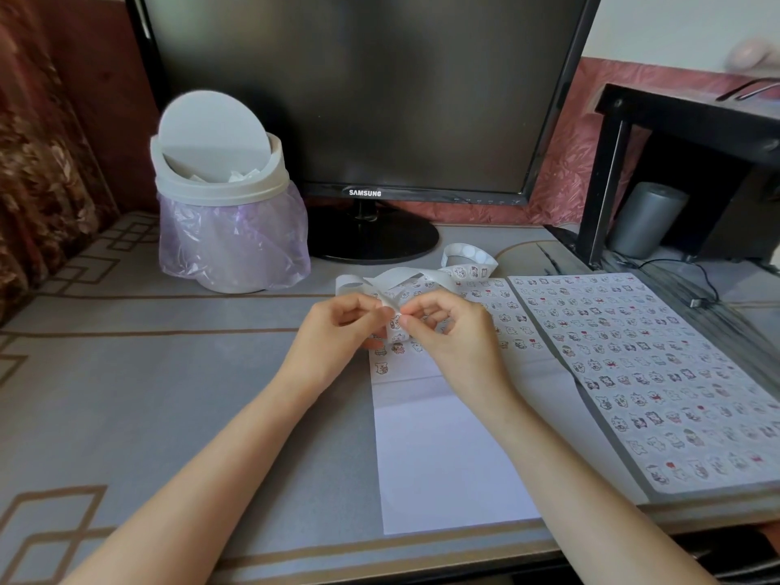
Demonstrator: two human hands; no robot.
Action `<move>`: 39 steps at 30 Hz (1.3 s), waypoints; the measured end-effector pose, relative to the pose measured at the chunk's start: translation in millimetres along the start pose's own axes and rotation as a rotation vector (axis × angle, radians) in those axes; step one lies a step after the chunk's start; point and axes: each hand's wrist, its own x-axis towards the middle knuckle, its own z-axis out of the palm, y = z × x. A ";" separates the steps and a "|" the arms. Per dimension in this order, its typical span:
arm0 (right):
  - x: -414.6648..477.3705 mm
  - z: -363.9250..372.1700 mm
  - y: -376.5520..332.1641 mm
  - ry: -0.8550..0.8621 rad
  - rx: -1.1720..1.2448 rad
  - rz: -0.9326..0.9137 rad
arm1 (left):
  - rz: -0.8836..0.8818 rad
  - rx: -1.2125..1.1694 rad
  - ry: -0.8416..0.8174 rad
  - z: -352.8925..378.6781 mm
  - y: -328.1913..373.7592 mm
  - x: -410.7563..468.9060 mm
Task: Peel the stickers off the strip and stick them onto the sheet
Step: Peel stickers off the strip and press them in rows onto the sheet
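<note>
Head view:
- The left hand (342, 327) is held above the far part of the sheet (443, 458), with its fingers curled; the strip (401, 275) is pinched between the thumb and the fingers.
- The right hand (447, 331) is set just beside the left hand, fingertips almost touching. Its fingers are curled and the near end of the strip is pinched at the fingertips. It cannot be told whether a sticker has been lifted from the strip.
- The strip is looped from the hands towards the far side, where it ends in a loose coil near the monitor stand. Printed stickers are seen on part of it.
- The sheet is laid flat on the table (169, 394), in front of the person. Its far part is covered with rows of stickers; its near part is bare.
- A second sheet (658, 373), filled with stickers, is laid just beside the first, to its right.
- A white swing-lid bin (219, 183) with a purple liner is placed at the far left, beside a dark monitor (358, 90).
- A black shelf (683, 120) is located at the far right, with a grey cylinder (648, 219) beneath it.
</note>
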 end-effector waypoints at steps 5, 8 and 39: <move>-1.4 -0.6 0.8 -0.010 -0.172 -0.026 | -0.037 -0.044 0.005 0.9 0.0 0.7; -2.8 -0.9 1.7 -0.048 -0.215 -0.067 | -0.084 -0.111 0.006 0.3 -1.3 1.1; 0.0 -7.7 15.5 -0.254 -0.023 0.346 | -0.096 -0.039 0.038 -0.5 -10.1 5.9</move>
